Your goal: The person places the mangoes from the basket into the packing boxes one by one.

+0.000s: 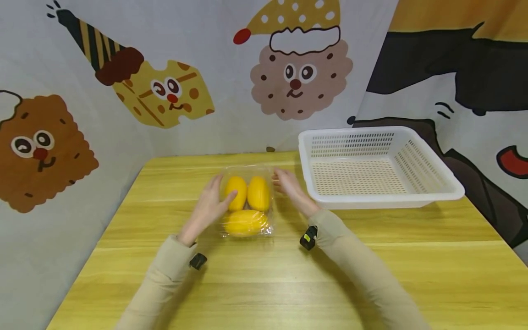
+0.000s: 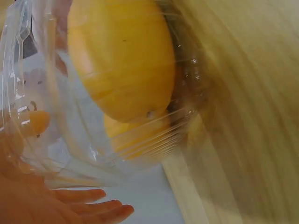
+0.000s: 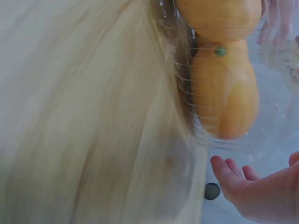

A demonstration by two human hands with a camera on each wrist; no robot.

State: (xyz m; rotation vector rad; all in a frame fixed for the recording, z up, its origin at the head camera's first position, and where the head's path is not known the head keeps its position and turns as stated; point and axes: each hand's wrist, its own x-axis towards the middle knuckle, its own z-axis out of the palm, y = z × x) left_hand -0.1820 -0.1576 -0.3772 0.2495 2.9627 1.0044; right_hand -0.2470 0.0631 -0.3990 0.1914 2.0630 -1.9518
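Note:
A clear plastic clamshell box (image 1: 270, 220) sits on the table with three yellow oval fruits, perhaps mangoes, inside. Two fruits lie side by side at the back, and one fruit (image 1: 246, 222) lies crosswise in front. My left hand (image 1: 207, 208) is at the box's left side, thumb over its top and fingers straight along the edge; whether it touches the plastic is unclear. On the other side, my right hand (image 1: 290, 185) is held beside the box, its fingers extended near the right wall. In the right wrist view a small gap shows between those fingertips and the box (image 3: 187, 93).
A white perforated plastic basket (image 1: 383, 199) stands at the back right of the wooden table (image 1: 264, 284), close to my right forearm. Behind the table hangs a cloth (image 1: 231, 133) printed with cartoon biscuits and cheese.

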